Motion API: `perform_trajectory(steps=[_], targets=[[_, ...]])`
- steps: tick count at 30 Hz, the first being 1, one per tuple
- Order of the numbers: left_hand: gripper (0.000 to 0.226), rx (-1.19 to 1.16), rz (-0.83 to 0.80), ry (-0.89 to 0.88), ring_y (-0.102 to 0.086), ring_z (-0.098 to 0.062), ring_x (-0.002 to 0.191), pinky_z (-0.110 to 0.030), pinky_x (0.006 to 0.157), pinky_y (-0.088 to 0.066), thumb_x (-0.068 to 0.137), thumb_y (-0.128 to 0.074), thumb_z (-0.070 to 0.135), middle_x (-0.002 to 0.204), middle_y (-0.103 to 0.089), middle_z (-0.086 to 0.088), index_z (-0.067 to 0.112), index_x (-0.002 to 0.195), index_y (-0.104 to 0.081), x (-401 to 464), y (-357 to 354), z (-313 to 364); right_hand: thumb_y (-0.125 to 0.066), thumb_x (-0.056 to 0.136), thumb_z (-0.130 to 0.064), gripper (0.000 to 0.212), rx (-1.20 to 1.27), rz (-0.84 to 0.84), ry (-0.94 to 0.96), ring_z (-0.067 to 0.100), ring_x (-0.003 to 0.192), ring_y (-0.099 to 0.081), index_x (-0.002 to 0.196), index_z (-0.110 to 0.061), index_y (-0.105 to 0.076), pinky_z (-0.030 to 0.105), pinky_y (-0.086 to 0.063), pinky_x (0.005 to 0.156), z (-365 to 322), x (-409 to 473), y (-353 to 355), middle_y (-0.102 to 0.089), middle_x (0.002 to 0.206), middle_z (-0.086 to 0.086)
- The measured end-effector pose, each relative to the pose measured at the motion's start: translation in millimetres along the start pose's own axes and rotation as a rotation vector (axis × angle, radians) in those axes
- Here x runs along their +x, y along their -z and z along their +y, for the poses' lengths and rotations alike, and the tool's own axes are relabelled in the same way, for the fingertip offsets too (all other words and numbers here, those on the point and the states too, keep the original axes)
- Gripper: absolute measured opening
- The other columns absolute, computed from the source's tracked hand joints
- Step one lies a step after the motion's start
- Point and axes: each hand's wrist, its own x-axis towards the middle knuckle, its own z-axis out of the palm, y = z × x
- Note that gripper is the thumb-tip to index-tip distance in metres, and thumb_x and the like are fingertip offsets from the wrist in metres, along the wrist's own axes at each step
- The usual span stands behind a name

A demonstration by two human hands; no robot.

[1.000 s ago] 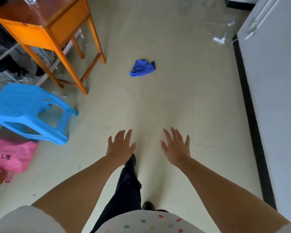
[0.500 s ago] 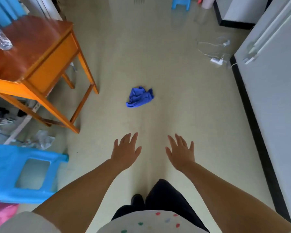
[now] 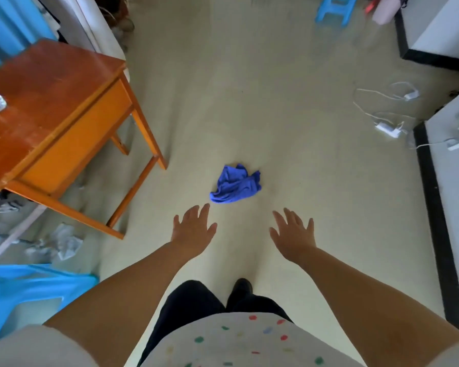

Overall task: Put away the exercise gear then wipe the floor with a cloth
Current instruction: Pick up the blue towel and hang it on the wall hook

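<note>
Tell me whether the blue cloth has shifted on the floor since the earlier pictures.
No. The blue cloth keeps its place on the floor, just right of the wooden table's front leg; only the camera has come nearer.

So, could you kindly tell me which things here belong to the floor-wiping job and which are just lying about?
For the job:
blue cloth, crumpled on the floor
left hand and right hand, both open

Lying about:
wooden table
blue stool
white charger cables

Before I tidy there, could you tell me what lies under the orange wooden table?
Under the wooden table: crumpled plastic wrap and a pale bar. The tabletop hides the rest.
</note>
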Motion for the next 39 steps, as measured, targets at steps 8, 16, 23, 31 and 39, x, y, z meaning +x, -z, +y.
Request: perform_trajectory(steps=[8,16,23,31,39], targets=[[0.059,-0.022,-0.071,-0.032,-0.021,-0.022,0.142,-0.046,0.116,-0.015,0.101,-0.026,0.041,0.156,-0.015,-0.005,0.021,0.151,-0.005,130,40,-6,-0.021,0.102,-0.042,0.054,0.020,-0.049,0.041,0.017,0.147,-0.002,0.152,-0.027,-0.008,0.052,-0.001,0.117,-25,125,51,-0.001,0.160,0.000],[0.058,0.059,-0.144,-0.074,-0.023,-0.022,0.142,-0.045,0.115,-0.016,0.101,-0.027,0.042,0.155,-0.020,-0.005,0.021,0.151,-0.008,262,101,-52,-0.022,0.102,-0.043,0.055,0.091,-0.100,-0.091,0.016,0.148,-0.004,0.152,-0.029,-0.005,0.050,-0.004,0.118,-45,236,97,-0.001,0.161,-0.002],[0.056,-0.065,-0.269,-0.091,-0.031,-0.023,0.137,-0.042,0.111,-0.022,0.099,-0.033,0.036,0.151,-0.029,-0.003,0.019,0.150,-0.014,384,53,-54,-0.026,0.102,-0.040,0.054,0.190,-0.189,-0.096,0.018,0.146,-0.013,0.152,-0.025,-0.012,0.045,-0.011,0.119,-50,348,64,-0.009,0.160,0.000],[0.058,-0.225,-0.515,0.130,-0.037,-0.027,0.131,-0.041,0.102,-0.035,0.098,-0.037,0.032,0.146,-0.034,-0.008,0.019,0.150,-0.015,534,-138,-66,-0.039,0.098,-0.030,0.051,0.042,-0.440,0.064,0.020,0.142,-0.019,0.146,-0.023,-0.023,0.044,-0.018,0.115,-35,546,-112,-0.018,0.155,0.003],[0.050,-0.379,-0.479,0.349,-0.046,-0.031,0.121,-0.040,0.093,-0.039,0.097,-0.043,0.031,0.135,-0.042,-0.013,0.011,0.140,-0.029,684,-327,-91,-0.047,0.097,-0.026,0.058,-0.076,-0.415,0.280,0.021,0.146,-0.010,0.149,-0.020,-0.021,0.043,-0.012,0.117,-36,708,-297,-0.011,0.158,0.008]])
